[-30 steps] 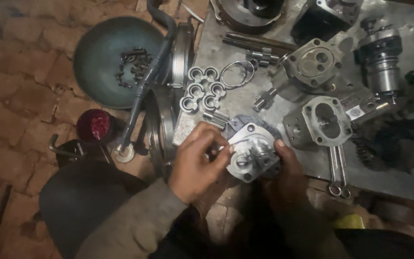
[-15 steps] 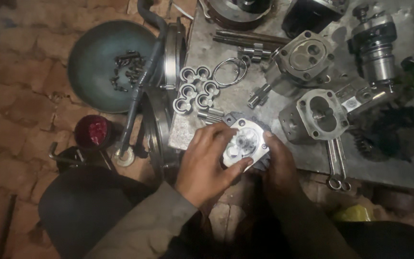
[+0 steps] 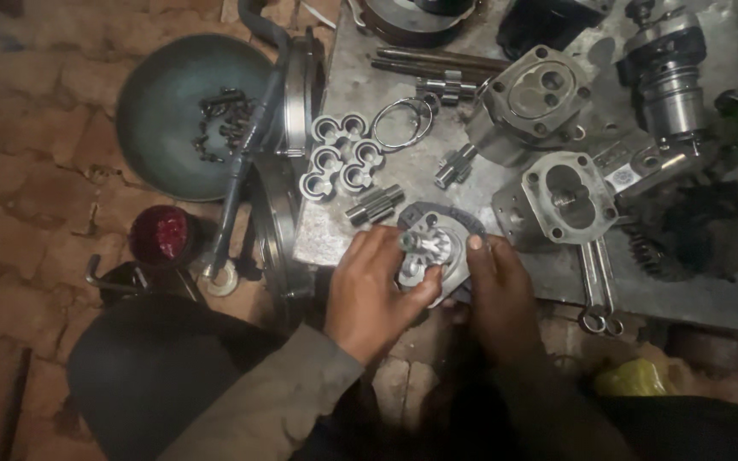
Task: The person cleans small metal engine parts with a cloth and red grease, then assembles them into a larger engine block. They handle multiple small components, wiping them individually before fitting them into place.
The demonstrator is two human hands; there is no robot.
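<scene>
A grey metal pump cover [image 3: 434,242] with a short splined shaft sticking up lies at the near edge of a steel plate [image 3: 386,77]. My left hand [image 3: 375,290] grips its left side, thumb across the front. My right hand [image 3: 495,294] holds its right side, with one fingertip on the rim. Both hands are closed around the part, and its lower half is hidden behind them.
On the plate lie figure-eight bushings [image 3: 339,155], a wire ring [image 3: 403,122], small gear shafts [image 3: 375,205], two pump housings [image 3: 567,195] [image 3: 533,92], a wrench [image 3: 595,286] and a large shaft assembly [image 3: 668,72]. A dark bowl of bolts [image 3: 183,111] and a red cap [image 3: 160,232] sit on the brick floor, left.
The cover has been turned in my hands: its splined shaft now points up and my left thumb has moved across its front. Both hands sit slightly lower.
</scene>
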